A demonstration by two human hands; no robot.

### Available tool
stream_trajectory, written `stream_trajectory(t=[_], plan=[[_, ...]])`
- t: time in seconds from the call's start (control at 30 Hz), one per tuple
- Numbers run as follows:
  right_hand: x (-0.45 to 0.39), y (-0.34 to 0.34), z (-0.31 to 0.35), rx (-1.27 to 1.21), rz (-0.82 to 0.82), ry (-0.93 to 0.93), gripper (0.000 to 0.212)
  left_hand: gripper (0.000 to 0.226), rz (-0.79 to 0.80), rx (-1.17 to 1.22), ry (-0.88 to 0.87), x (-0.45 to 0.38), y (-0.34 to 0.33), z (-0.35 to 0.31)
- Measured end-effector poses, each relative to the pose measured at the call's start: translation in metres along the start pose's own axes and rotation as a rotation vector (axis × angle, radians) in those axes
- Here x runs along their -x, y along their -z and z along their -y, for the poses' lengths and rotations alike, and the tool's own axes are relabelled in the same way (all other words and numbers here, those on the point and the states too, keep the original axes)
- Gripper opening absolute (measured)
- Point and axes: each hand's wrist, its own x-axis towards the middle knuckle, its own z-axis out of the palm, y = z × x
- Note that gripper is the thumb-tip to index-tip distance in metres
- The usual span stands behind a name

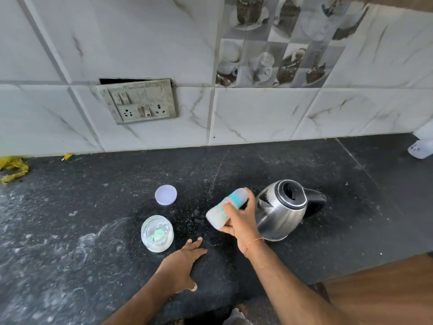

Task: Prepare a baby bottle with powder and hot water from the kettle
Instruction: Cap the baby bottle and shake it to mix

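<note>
Right hand [236, 221] grips the tilted, teal-printed translucent plastic baby bottle [225, 207] beside the lidless steel kettle [278, 212], probably mixing; left hand [185, 261] rests flat, fingers straight, on the black stone counter [93, 231].

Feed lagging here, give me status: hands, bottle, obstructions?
Right hand grips tilted teal-printed plastic baby bottle beside steel kettle. Left hand flat on black counter. Open glass powder jar nearby, nothing blocking.

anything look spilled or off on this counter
Yes. White powder is smeared and scattered across the dark counter, thickest left of the open jar. The switch plate on the wall sits crooked, with a dark gap above it.
</note>
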Motion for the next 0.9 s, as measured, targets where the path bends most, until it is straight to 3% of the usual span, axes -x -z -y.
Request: stream_trajectory(t=[0.1, 0.17, 0.23, 0.37, 0.43, 0.5, 0.63, 0.73, 0.83, 0.9], plan=[[0.007, -0.005, -0.005, 0.136, 0.153, -0.084, 0.079, 0.115, -0.008, -0.001, -0.004, 0.002, 0.001, 0.0], [0.006, -0.007, -0.003, 0.157, 0.111, 0.012, 0.072, 0.114, -0.014, 0.004, -0.006, 0.0, 0.002, 0.001], [0.003, -0.006, 0.0, 0.01, 0.007, 0.022, 0.066, 0.112, -0.007, 0.002, -0.003, 0.001, 0.002, -0.001], [0.005, -0.011, 0.0, 0.138, 0.143, -0.056, 0.079, 0.114, -0.016, 0.0, -0.001, 0.006, 0.004, -0.003], [0.003, -0.011, 0.002, 0.102, 0.067, 0.057, 0.075, 0.112, -0.022, -0.005, -0.001, 0.003, 0.003, -0.001], [-0.003, -0.007, 0.003, -0.02, 0.001, 0.032, 0.072, 0.111, -0.019, -0.001, 0.002, 0.001, 0.002, -0.001], [-0.001, -0.008, -0.003, 0.099, 0.13, -0.059, 0.078, 0.114, 0.0, -0.016, -0.001, 0.004, 0.003, -0.001], [-0.006, -0.006, -0.003, -0.041, -0.008, 0.048, 0.074, 0.111, -0.012, -0.013, 0.006, 0.002, 0.002, 0.001], [-0.001, -0.01, -0.005, 0.119, 0.144, -0.009, 0.077, 0.112, -0.004, -0.018, 0.007, 0.004, 0.002, 0.001], [-0.003, -0.009, -0.007, 0.159, 0.122, 0.004, 0.077, 0.111, -0.009, -0.03, 0.003, 0.003, 0.003, 0.002]])
